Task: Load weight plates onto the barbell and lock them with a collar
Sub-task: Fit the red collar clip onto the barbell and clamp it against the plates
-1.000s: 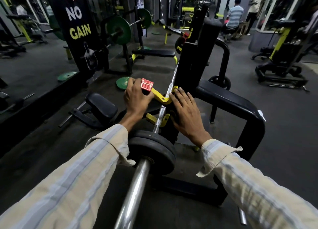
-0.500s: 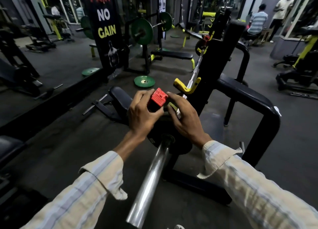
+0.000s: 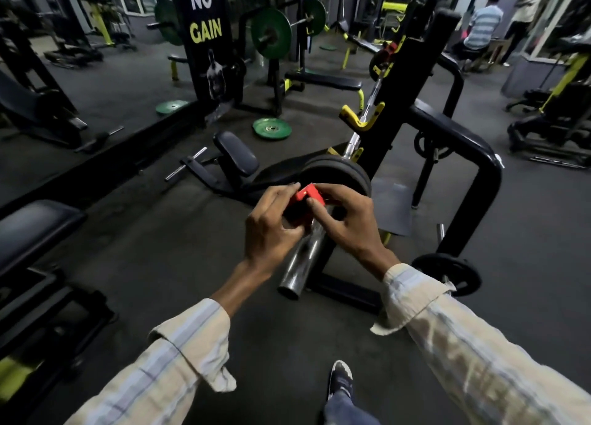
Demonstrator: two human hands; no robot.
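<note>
Gripping the red collar (image 3: pixel 307 198) from both sides, the left hand (image 3: pixel 271 229) and right hand (image 3: pixel 348 223) are meeting over the barbell sleeve (image 3: pixel 303 258). Left fingers are curling round the collar's near-left side, right thumb and fingers are pinching its top-right edge; both hands are clamped on it. The collar is sitting at the sleeve, just this side of the black weight plates (image 3: pixel 339 172), but whether it is fully round the sleeve or touching the plates I cannot tell, hands are covering that. Two plates are stacked together on the sleeve, beyond the collar. Bare chrome sleeve is sticking out toward the camera below the hands. The barbell is lying across the yellow hook (image 3: pixel 359 117) of the black rack (image 3: pixel 406 82), beyond the plates. A small black plate (image 3: pixel 447 272) is hanging on a peg at the rack's base, right of the sleeve. A green plate (image 3: pixel 271 128) is lying flat on the floor, left of the rack.
</note>
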